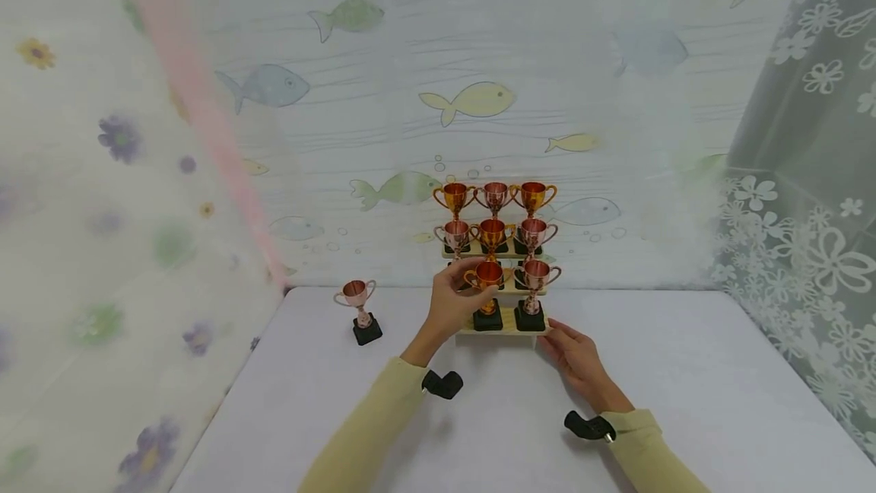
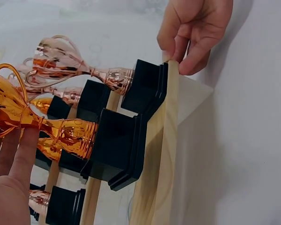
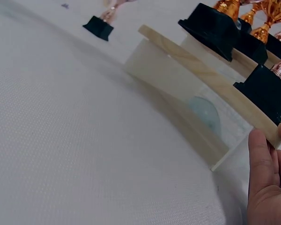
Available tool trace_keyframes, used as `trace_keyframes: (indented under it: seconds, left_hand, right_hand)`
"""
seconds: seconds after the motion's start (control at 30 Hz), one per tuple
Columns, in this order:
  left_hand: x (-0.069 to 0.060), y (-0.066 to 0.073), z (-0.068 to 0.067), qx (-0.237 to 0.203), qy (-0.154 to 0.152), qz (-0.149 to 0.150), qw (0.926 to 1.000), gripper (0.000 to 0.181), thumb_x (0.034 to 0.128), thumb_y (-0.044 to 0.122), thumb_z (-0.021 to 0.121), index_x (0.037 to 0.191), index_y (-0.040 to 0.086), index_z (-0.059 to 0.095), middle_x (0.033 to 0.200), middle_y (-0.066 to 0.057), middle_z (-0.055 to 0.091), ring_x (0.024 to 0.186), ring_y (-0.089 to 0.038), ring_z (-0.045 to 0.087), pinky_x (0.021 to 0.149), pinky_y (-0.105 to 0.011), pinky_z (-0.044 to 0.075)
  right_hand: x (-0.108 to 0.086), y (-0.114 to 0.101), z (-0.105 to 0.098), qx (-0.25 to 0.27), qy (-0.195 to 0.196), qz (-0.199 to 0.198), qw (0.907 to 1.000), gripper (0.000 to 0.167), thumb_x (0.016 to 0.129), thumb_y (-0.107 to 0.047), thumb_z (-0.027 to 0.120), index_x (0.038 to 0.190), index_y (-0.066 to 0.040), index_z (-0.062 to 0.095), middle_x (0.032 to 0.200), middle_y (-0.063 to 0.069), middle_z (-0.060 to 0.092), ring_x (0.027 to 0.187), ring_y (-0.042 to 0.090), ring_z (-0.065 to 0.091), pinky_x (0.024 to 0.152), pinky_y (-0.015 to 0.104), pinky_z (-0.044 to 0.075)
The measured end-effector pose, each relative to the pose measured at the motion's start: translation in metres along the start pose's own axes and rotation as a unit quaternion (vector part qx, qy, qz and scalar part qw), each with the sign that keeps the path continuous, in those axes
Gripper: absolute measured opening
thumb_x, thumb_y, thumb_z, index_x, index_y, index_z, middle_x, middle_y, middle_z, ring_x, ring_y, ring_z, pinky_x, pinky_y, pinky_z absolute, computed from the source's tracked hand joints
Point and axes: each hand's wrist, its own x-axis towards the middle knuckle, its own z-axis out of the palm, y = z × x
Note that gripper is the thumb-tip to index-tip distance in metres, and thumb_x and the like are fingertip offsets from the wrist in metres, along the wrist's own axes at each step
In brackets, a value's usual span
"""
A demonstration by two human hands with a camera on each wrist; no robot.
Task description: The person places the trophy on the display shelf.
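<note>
My left hand [image 1: 457, 301] holds a small gold trophy cup [image 1: 489, 275] by its bowl, over the lowest step of a tiered wooden stand [image 1: 506, 332]. The trophy's black base [image 2: 117, 145] is at that step; whether it bears on the wood I cannot tell. With thumb and fingers, my right hand [image 1: 578, 360] pinches the right end of the lowest wooden board [image 3: 215, 86]. Beside the gold trophy stands a rose-gold trophy [image 1: 536, 280] on the same step. Behind them, gold and rose-gold trophies [image 1: 493, 196] fill the two upper steps, partly overlapping.
Left of the stand, a rose-gold trophy [image 1: 357, 295] stands alone on the white tabletop [image 1: 274, 417]. Close behind the stand hangs a fish-patterned curtain [image 1: 383, 112]. Pale supports [image 3: 164, 70] hold up the lowest board.
</note>
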Motion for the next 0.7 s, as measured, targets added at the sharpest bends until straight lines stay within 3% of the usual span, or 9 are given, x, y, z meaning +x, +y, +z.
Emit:
trace_keyframes:
  seconds: [0.2, 0.37, 0.53, 0.7]
  left_hand:
    - [0.005, -0.009, 0.008, -0.007, -0.005, 0.008, 0.9999, 0.048, 0.0863, -0.005, 0.077, 0.132, -0.003, 0.062, 0.129, -0.021, 0.062, 0.105, -0.02, 0.067, 0.083, -0.03, 0.062]
    - [0.007, -0.013, 0.012, 0.007, -0.003, 0.01, 0.9999, 0.047, 0.0863, 0.0, 0.079, 0.131, 0.002, 0.064, 0.127, -0.017, 0.064, 0.107, -0.022, 0.067, 0.082, -0.031, 0.062]
    - [0.009, -0.014, 0.013, 0.01, -0.001, 0.011, 0.9999, 0.047, 0.0872, 0.001, 0.078, 0.132, -0.002, 0.063, 0.127, -0.017, 0.063, 0.107, -0.027, 0.067, 0.083, -0.034, 0.062]
    - [0.009, -0.016, 0.013, 0.014, 0.004, -0.004, 0.9999, 0.047, 0.088, 0.002, 0.078, 0.132, -0.001, 0.063, 0.127, -0.019, 0.063, 0.107, -0.025, 0.066, 0.082, -0.028, 0.062]
  right_hand:
    - [0.0, 0.0, 0.002, -0.004, 0.002, 0.0, 1.0, 0.057, 0.105, -0.006, 0.048, 0.155, 0.011, 0.025, 0.152, 0.022, 0.038, 0.1, -0.001, 0.066, 0.1, 0.019, 0.051]
    - [-0.001, 0.001, 0.002, -0.008, 0.004, -0.002, 1.0, 0.056, 0.105, -0.006, 0.05, 0.154, 0.011, 0.028, 0.145, 0.016, 0.048, 0.1, 0.0, 0.066, 0.099, 0.02, 0.052]
    - [-0.001, 0.001, 0.0, -0.008, 0.003, -0.004, 1.0, 0.056, 0.106, -0.008, 0.05, 0.154, 0.01, 0.028, 0.133, 0.006, 0.056, 0.101, -0.001, 0.066, 0.099, 0.02, 0.052]
    - [-0.001, 0.0, -0.001, -0.003, 0.002, -0.005, 1.0, 0.055, 0.106, -0.007, 0.05, 0.154, 0.01, 0.029, 0.129, 0.004, 0.058, 0.101, 0.0, 0.066, 0.099, 0.02, 0.052]
